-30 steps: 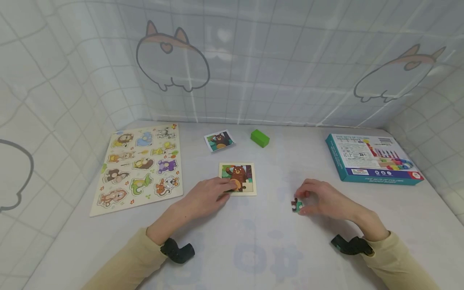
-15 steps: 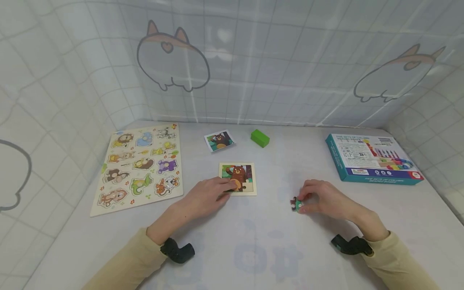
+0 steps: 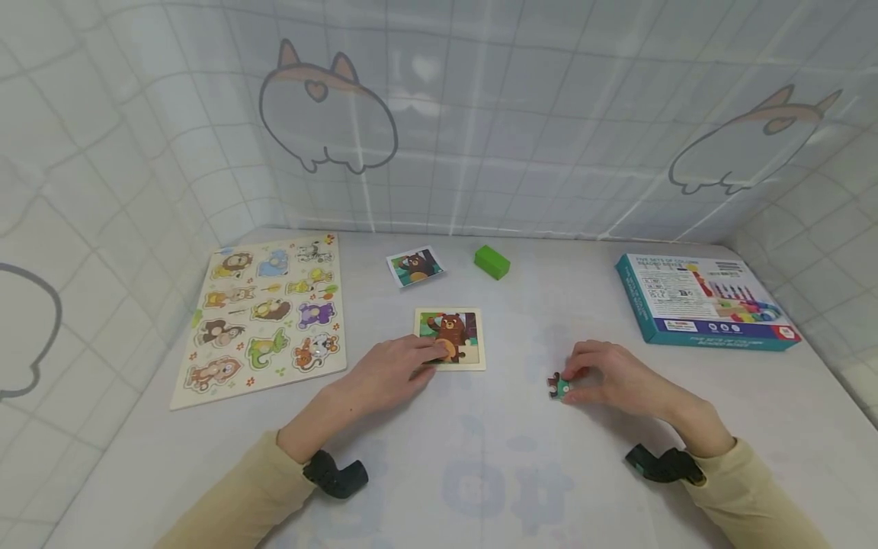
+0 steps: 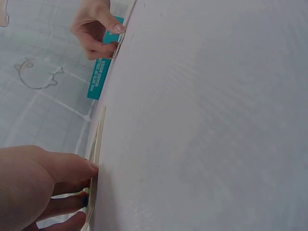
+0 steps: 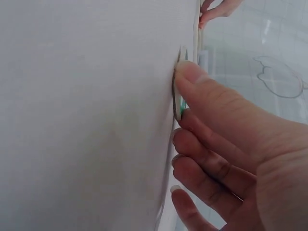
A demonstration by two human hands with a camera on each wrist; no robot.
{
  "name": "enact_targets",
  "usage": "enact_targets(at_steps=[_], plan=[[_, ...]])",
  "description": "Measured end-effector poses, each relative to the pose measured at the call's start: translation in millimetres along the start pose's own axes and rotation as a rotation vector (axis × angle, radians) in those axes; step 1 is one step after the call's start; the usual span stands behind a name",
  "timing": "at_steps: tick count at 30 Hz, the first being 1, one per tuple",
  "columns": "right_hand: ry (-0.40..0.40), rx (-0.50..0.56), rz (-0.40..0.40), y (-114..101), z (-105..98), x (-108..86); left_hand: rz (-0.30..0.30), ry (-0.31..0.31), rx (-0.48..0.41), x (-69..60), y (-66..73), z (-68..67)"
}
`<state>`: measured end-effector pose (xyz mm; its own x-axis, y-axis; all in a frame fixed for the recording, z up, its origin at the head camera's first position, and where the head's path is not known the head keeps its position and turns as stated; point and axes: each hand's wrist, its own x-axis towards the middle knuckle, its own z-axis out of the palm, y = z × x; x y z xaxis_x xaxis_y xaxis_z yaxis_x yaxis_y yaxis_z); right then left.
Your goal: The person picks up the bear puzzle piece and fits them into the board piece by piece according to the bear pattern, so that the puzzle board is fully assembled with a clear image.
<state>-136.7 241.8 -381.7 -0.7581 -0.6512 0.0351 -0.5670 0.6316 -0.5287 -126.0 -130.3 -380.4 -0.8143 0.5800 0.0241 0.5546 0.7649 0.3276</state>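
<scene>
A small square bear jigsaw puzzle (image 3: 482, 339) lies flat in the middle of the table, with a bare wooden spot at its lower right corner. My left hand (image 3: 391, 374) grips its left front corner, the thumb (image 4: 79, 166) at the front edge and the fingers over the picture. To the right, my right hand (image 3: 613, 383) pinches a green and brown jigsaw piece (image 3: 554, 386) between thumb and forefinger. The right wrist view shows that piece (image 5: 176, 98) edge-on at the table surface, its picture side mostly hidden.
A wooden animal peg puzzle (image 3: 274, 316) lies at the left. Behind the bear puzzle are a bear picture card (image 3: 415, 266) and a green block (image 3: 491, 261). A teal and white box (image 3: 706, 301) lies at the back right. Patterned sheeting (image 3: 521, 137) rises behind the table.
The jigsaw piece has shifted and turned slightly leftward in my right hand's fingers. My left hand and the bear puzzle have stayed in place.
</scene>
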Motion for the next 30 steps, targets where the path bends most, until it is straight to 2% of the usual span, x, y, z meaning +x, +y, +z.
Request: enact_targets(at_steps=[5, 16, 20, 26, 30], plan=[[0.02, -0.019, -0.031, -13, 1, 12.0, 0.0, 0.006, 0.01, -0.2, 0.4, -1.2], [0.056, -0.062, 0.01, -43, 11, 58.7, 0.012, 0.023, 0.015, 0.5, 0.6, 0.1], [0.049, -0.058, -0.021, -50, 16, 75.0, 0.018, 0.024, 0.015, 0.7, -0.2, 0.1], [0.029, -0.106, -0.098, -57, 24, 95.5, 0.022, 0.024, 0.021, 1.6, -0.2, 0.3], [0.035, -0.116, -0.11, -62, 27, 103.2, 0.025, 0.033, 0.025, 1.9, 0.1, 0.3]])
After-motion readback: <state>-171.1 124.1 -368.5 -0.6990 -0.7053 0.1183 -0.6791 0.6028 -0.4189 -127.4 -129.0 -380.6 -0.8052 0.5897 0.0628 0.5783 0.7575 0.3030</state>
